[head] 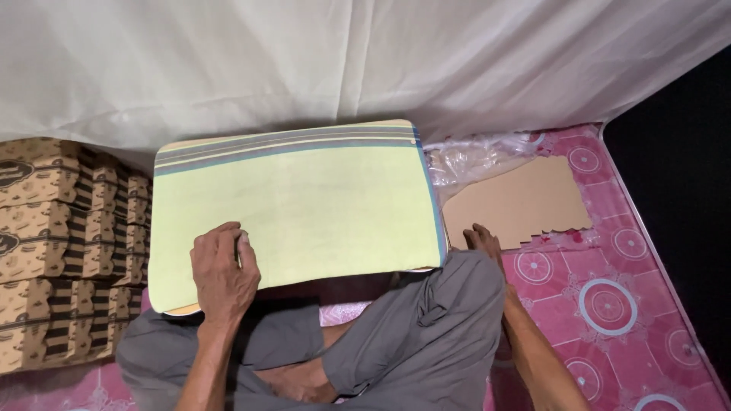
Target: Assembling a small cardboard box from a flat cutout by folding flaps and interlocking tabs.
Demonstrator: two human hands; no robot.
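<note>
your left hand [222, 275] rests loosely curled on the pale green cloth [304, 205], frame centre, over a board. it looks soft and light; pinch the near edge. right hand [483, 240] rests open on the mattress [609, 304].

Centre of frame: pale yellow-green folded cloth [304, 205] w/ grey-blue striped border along top & right edge, lying on a board. Left hand [222, 275] rests curled on cloth's lower left. Right hand [483, 240] flat on pink patterned mat [609, 304], just beside cloth's lower right corner, touching brown cardboard sheet [518, 202]. Stacked brown cartons [61, 243] at left; white curtain [343, 61] across top.
</note>
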